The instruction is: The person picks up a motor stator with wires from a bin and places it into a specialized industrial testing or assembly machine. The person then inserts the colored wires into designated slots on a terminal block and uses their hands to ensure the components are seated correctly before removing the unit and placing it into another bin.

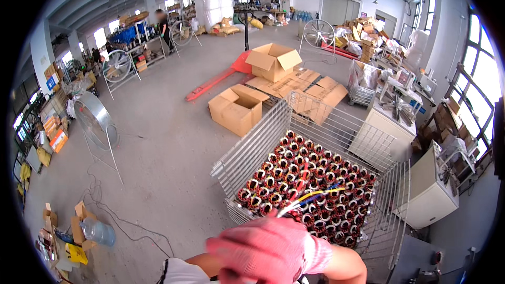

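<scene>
My right hand (pixel 281 244), in a pinkish-red knit glove, is at the bottom centre, its forearm coming in from the lower right. Its fingers are curled, and a bundle of white, yellow, blue and red wires (pixel 310 197) sticks out beyond them. What the wires join is hidden by the glove. My left forearm (pixel 205 264) runs in behind the glove; the left hand is overlapped and blurred, so its fingers do not show. Just past the hands, a wire-mesh cage (pixel 258 142) holds rows of ring-shaped motor stators (pixel 294 171) with red-brown windings.
Beyond the cage lie an open carton (pixel 236 110), flattened cardboard (pixel 315 92) with another open carton (pixel 273 63) on it, and a red pallet jack (pixel 221 79). Large fans (pixel 94 121) stand at left, with cables (pixel 126 223) on the floor. White cabinets (pixel 428 194) are close on the right.
</scene>
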{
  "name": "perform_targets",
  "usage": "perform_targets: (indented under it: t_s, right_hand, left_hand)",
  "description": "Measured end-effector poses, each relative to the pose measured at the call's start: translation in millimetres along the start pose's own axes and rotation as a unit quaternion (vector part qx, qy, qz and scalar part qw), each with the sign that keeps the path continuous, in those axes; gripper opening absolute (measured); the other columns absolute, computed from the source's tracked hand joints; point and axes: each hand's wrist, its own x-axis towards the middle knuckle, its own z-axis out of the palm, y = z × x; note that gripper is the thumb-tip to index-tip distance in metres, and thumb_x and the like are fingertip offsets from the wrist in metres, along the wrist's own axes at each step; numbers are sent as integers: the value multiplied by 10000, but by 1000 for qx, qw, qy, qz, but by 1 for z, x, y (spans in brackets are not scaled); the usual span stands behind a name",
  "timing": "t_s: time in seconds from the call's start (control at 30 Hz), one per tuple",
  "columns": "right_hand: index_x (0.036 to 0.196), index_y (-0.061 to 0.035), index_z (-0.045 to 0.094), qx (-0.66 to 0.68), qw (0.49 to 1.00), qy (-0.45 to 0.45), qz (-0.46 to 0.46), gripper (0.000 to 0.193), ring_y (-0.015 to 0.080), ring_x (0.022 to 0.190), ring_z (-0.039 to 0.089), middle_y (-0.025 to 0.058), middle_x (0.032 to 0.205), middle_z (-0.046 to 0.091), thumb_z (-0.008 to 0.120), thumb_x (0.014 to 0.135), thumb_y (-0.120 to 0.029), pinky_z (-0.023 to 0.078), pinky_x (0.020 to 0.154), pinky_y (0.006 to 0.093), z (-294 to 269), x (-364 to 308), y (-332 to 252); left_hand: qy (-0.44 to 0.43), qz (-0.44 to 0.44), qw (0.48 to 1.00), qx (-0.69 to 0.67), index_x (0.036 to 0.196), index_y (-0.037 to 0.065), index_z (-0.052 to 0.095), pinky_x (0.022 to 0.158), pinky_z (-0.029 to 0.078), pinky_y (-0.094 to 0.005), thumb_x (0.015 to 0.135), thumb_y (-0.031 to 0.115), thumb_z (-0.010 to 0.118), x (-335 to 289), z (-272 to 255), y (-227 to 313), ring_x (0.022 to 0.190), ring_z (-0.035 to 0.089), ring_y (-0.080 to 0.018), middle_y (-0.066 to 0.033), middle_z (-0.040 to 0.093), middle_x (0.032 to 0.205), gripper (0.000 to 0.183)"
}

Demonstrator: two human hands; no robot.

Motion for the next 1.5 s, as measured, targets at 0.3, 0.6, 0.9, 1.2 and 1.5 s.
perform_targets:
  t_s: [0.3,0.6,0.9,1.2,1.5]
  right_hand:
    - [975,-52,636,15,985,0,-174,333,191,666,573,74,851,590,717,701,-223,449,560,296,-17,-12,-29]
    - [977,-50,635,41,976,11,-216,326,189,681,581,75,868,595,709,711,-224,450,563,293,-18,-25,-52]
    - [979,-49,633,50,970,9,-236,320,187,696,588,76,886,600,702,721,-225,451,565,291,-14,-30,-64]
    - [965,-52,628,-31,978,-93,-186,263,189,748,610,78,952,616,663,769,-224,463,583,296,-8,-58,-42]
    - [903,-113,673,-132,872,-141,449,334,306,729,632,109,797,616,596,886,-437,510,630,386,-50,-213,19]
  left_hand:
    - [-286,-159,859,-394,765,50,588,521,357,-218,592,74,530,41,47,-101,554,435,-188,-94,619,819,184]
    - [-155,-46,977,-138,909,34,613,548,379,-275,637,85,510,29,27,-94,634,472,-199,-108,604,861,296]
    - [405,3,889,212,1147,74,555,830,418,-350,814,338,501,-86,-56,-18,895,551,-223,-119,604,1072,428]
    - [396,321,802,310,1349,87,459,1041,420,-456,935,535,469,-163,-183,-6,1126,570,-267,-124,570,1267,610]
    - [319,77,922,204,1464,85,303,1038,395,-559,913,610,418,-146,-98,34,1284,403,-476,-202,383,1452,770]
